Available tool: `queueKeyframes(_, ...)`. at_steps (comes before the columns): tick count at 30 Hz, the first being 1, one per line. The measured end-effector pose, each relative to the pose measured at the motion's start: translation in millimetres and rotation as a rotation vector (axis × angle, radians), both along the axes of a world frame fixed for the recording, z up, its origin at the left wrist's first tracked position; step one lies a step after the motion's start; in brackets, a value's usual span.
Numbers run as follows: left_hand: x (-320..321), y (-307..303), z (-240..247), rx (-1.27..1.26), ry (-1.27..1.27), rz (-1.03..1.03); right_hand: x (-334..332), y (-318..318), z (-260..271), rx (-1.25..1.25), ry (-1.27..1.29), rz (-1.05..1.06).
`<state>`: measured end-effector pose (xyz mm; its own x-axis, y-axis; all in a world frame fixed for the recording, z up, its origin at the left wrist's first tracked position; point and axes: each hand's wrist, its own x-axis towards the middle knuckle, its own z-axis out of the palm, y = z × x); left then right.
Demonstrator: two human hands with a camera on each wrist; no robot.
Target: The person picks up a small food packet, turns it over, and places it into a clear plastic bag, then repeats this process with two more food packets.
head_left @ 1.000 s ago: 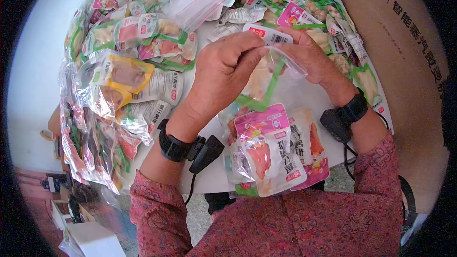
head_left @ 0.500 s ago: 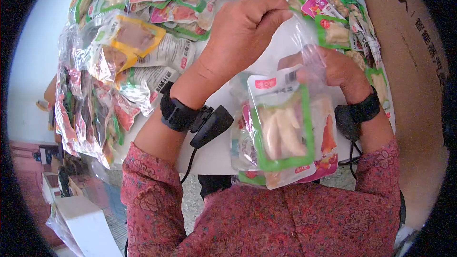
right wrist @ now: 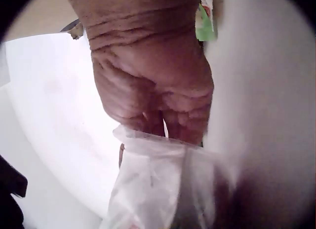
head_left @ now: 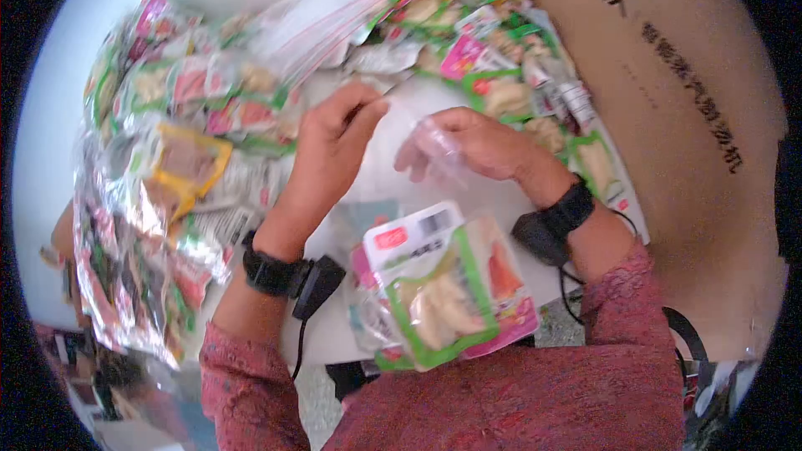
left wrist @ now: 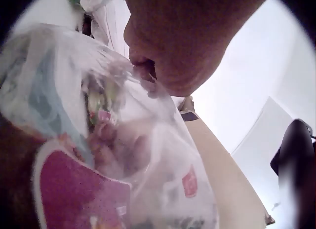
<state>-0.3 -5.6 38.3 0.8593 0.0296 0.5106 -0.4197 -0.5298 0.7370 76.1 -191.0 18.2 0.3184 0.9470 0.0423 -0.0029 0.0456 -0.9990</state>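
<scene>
My left hand [head_left: 334, 138] pinches the top edge of a clear plastic bag [left wrist: 163, 140] between thumb and fingers. Opposite it, my right hand [head_left: 476, 146] is at the bag's mouth, fingers loosely extended with the film over them. In the right wrist view the bag's edge crosses in front of those fingers. A green-bordered food packet [head_left: 443, 292] with pale contents lies on top of other packets at the table's front edge, below the hands. Beside it shows a pink-and-white packet [head_left: 514, 313]. The left wrist view has a magenta packet panel [left wrist: 84, 189] close by the film.
Piles of food packets cover the table's left side and back right, among them a yellow-edged packet [head_left: 188, 167]. Clear zip bags [head_left: 322, 21] lie at the back. A large cardboard box [head_left: 660, 117] stands along the right. Each wrist wears a strapped black camera [head_left: 317, 286].
The green-bordered packet has gone from my right hand down onto the packets at the front. My right hand has drawn back up beside the bag's mouth; the left keeps its pinch.
</scene>
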Motion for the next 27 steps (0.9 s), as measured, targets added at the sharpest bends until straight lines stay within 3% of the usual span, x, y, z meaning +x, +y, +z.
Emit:
queueKeyframes(1,1.2,-2.2,-3.6,0.0,-0.024,-0.023,2.9,-0.3,0.5,-0.018,-0.068,-0.204)
queueKeyframes(2,1.3,-3.4,-6.9,-0.1,0.058,-0.035,5.3,-3.1,4.6,-0.013,-0.087,-0.22)
queueKeyframes(4,0.9,-4.8,-12.0,-0.188,0.134,-0.047,9.2,-5.5,9.8,-0.087,-0.473,-0.598)
queueKeyframes(5,0.4,-5.0,-14.3,-0.252,0.191,-0.092,13.7,-7.1,8.5,-0.079,-0.48,-0.603)
queueKeyframes(7,2.2,-4.1,-20.8,-0.316,0.244,-0.135,23.8,-12.9,7.5,-0.094,-1.13,-0.963)
queueKeyframes(8,3.6,-3.5,-25.1,-0.342,0.264,-0.149,28.0,-18.6,10.1,-0.128,-1.26,-1.009)
queueKeyframes(12,5.2,4.4,-24.6,-0.336,0.245,-0.084,39.5,-32.5,8.0,-0.326,-1.468,-1.028)
queueKeyframes(14,8.4,10.4,-25.0,-0.384,0.193,-0.057,33.1,-32.0,5.9,-0.676,-1.561,-1.045)
queueKeyframes(15,9.8,13.0,-24.9,-0.431,0.143,-0.032,29.1,-32.0,5.1,-0.672,-1.56,-1.046)
queueKeyframes(17,10.3,15.6,-24.4,-0.436,0.156,-0.005,17.8,-29.8,11.0,-0.858,-1.381,-0.833)
queueKeyframes(24,11.2,10.9,-37.5,-0.592,0.269,-0.185,18.5,-24.4,1.5,-0.833,-1.399,-0.799)
queueKeyframes(26,8.5,8.2,-34.0,-0.567,0.277,-0.222,22.4,-21.1,-2.5,-0.584,-1.51,-0.877)
queueKeyframes(27,7.5,7.2,-32.1,-0.582,0.288,-0.202,24.1,-20.6,-2.8,-0.586,-1.51,-0.878)
